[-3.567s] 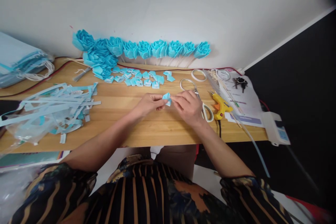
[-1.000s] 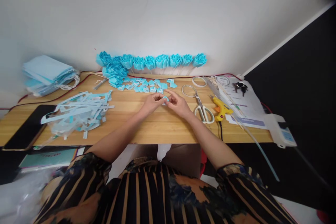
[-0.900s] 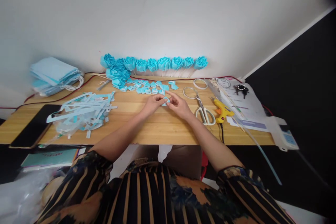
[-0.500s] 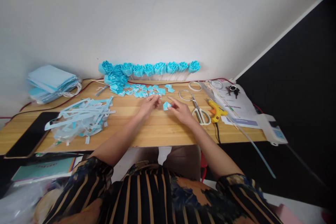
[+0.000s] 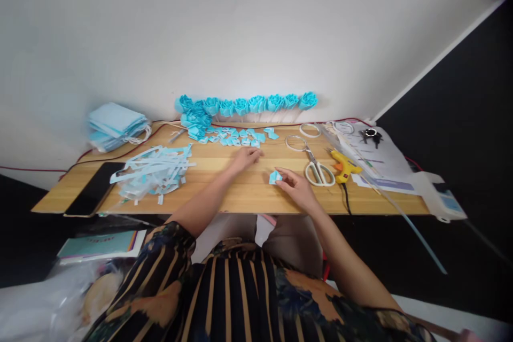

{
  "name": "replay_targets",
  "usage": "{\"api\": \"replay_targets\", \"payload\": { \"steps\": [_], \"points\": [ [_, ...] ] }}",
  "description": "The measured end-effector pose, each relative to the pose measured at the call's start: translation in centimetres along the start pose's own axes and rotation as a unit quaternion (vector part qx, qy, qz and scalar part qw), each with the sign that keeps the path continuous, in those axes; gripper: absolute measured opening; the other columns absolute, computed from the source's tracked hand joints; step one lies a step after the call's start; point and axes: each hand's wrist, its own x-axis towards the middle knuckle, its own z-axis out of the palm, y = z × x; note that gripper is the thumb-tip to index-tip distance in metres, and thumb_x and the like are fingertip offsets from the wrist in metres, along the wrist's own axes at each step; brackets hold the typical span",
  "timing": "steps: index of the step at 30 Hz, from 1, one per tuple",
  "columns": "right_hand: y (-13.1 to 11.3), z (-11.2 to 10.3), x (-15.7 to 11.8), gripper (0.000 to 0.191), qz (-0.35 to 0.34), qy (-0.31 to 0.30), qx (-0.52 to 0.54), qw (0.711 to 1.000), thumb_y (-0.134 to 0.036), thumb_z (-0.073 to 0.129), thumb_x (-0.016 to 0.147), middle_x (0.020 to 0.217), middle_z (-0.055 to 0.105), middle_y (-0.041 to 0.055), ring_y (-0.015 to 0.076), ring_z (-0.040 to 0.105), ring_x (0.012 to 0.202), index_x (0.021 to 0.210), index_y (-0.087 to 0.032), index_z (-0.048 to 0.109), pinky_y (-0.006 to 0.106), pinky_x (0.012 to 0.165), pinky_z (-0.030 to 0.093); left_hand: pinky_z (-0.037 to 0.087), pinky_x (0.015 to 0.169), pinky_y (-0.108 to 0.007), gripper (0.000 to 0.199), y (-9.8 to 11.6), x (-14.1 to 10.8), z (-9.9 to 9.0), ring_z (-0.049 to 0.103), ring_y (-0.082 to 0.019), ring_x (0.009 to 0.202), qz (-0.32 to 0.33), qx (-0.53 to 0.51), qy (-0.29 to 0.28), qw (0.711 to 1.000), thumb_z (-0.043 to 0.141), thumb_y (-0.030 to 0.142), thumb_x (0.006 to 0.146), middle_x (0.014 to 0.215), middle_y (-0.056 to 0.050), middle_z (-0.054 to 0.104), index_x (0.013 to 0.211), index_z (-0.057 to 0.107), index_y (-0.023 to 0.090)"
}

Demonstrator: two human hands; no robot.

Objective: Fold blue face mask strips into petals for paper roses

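Between the thumb and fingers of my right hand [image 5: 294, 188] is a small folded light-blue piece [image 5: 275, 177], held just above the wooden table [image 5: 224, 200]. My left hand [image 5: 247, 158] is to its left and a little farther back, with its fingers curled; whether anything small is in them is hidden. Beyond my left hand lie several small folded blue pieces [image 5: 234, 137]. Against the wall stands a row of blue flowers [image 5: 256, 104], with a heap of more flowers [image 5: 196, 118] at its left end.
Blue strips [image 5: 154, 168], a black phone [image 5: 94, 189] and stacked blue sheets [image 5: 116, 124] are at the left. White-handled scissors [image 5: 319, 173], a yellow glue gun [image 5: 343, 166], papers [image 5: 387, 157], keys [image 5: 372, 136] and a white power strip [image 5: 438, 197] lie at the right.
The view has shifted, so the tabletop things appear farther right. My right hand has drawn nearer the front edge with the blue piece, farther from my left hand.
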Motion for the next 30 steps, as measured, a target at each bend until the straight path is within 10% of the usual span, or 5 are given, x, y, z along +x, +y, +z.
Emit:
{"api": "replay_targets", "payload": {
  "steps": [30],
  "points": [
    [0.4, 0.4, 1.1, 0.042, -0.004, 0.021, 0.032, 0.999, -0.033, 0.053, 0.089, 0.069, 0.064, 0.0000, 0.0080, 0.051, 0.051, 0.124, -0.014, 0.066, 0.020, 0.052, 0.043, 0.037, 0.057, -0.024, 0.032, -1.4, 0.8, -0.1, 0.047, -0.012, 0.052, 0.043, 0.080, 0.026, 0.996, 0.050, 0.044, 0.081, 0.055, 0.003, 0.055, 0.081, 0.069, 0.017]
  ]
}}
